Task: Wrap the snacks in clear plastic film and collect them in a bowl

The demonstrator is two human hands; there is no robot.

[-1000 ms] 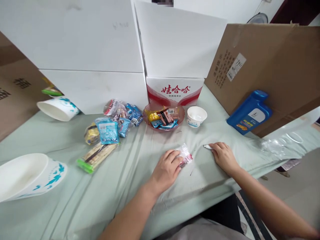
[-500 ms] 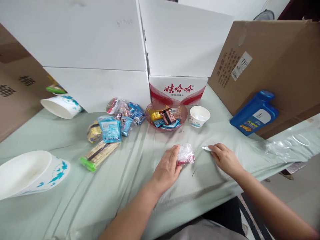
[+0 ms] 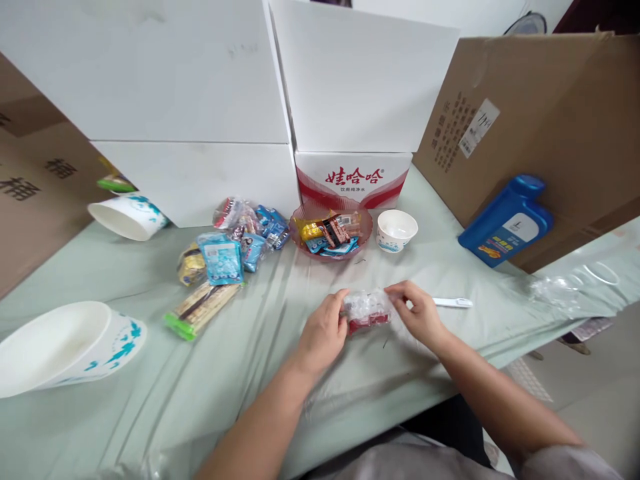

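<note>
I am observing the left hand [image 3: 323,330] gripping the left end of a crinkled, clear-and-red plastic packet [image 3: 369,311]. The right hand [image 3: 417,317] is pinching its upper right corner. The packet is sitting between both hands, nearer me than the translucent pink bowl [image 3: 305,249]. A slim white plastic tool [image 3: 454,303] is lying just beside the right hand.

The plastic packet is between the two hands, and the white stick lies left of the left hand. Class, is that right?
Not quite: the head view shows the white stick to the right of the right hand. The plastic packet is between that and the left hand.
</note>
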